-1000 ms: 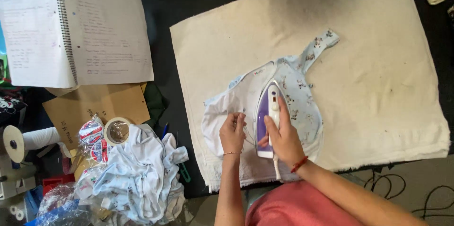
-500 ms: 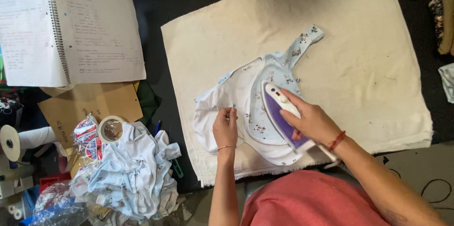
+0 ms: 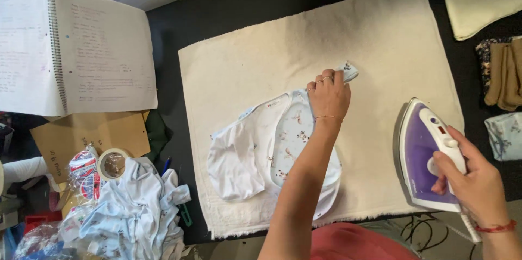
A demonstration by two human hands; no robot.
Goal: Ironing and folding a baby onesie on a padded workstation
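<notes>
While the right hand (image 3: 478, 184) is closed around the white handle of the purple-and-white iron (image 3: 427, 156), the iron sits at the right edge of the cream pressing cloth (image 3: 261, 64), well apart from the garment. The iron's pointed end faces the far side of the cloth, and its cord leaves the near end below the wrist, which carries a red band. The left hand (image 3: 329, 97) rests palm-down on the small printed baby garment (image 3: 272, 154), with the fingers (image 3: 321, 81) pressed together on the patterned strap at the garment's far end; whether the strap is pinched or only pressed flat cannot be determined. The garment lies near the middle of the cloth, toward its near edge, with a white panel folded open on the left and a printed panel beside the forearm. The cloth is spread over a dark surface (image 3: 234, 10). An open spiral notebook (image 3: 70, 53) lies at the far left, above a brown cardboard piece (image 3: 92, 135). A roll of tape (image 3: 113, 163) sits just beside a crumpled heap of pale blue clothing (image 3: 136, 211) at the near left. Folded fabrics (image 3: 484, 4) are stacked along the right margin.
</notes>
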